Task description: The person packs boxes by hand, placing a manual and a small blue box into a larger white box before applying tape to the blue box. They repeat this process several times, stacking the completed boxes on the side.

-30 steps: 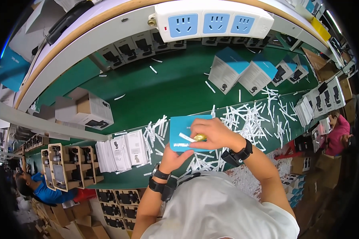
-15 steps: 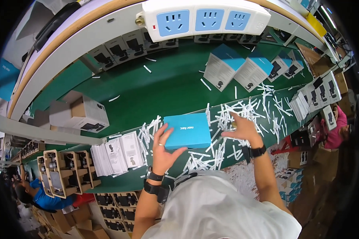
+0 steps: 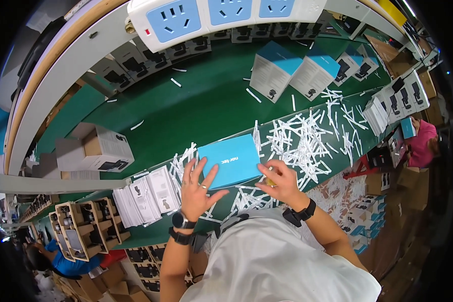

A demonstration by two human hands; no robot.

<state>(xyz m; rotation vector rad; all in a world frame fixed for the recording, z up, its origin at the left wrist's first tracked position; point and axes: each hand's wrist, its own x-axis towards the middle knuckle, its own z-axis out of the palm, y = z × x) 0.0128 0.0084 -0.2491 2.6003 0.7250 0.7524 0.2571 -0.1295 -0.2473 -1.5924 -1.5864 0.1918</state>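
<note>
A bright blue box (image 3: 230,162) with white lettering lies on the green workbench in front of me. My left hand (image 3: 196,191) is open, its fingers spread over the box's left end and its thumb by the near edge. At the box's right end, my right hand (image 3: 283,185) has its fingers closed. A small yellow thing (image 3: 270,181), mostly hidden, shows between the thumb and fingers. Its kind I cannot make out. Loose white paper strips (image 3: 299,143) are scattered on the bench around the box, mainly to its right.
Stacked printed leaflets (image 3: 145,195) lie left of the box. An open carton (image 3: 103,147) stands farther left, and blue-and-white boxes (image 3: 274,70) stand at the back. A white power strip (image 3: 226,20) spans the top. A co-worker in pink (image 3: 422,143) is at the far right.
My right hand has come left from over the paper strips to the box's right end, its fingers closing. The box has tilted slightly, its right end swinging away. My left hand stays at its left end.
</note>
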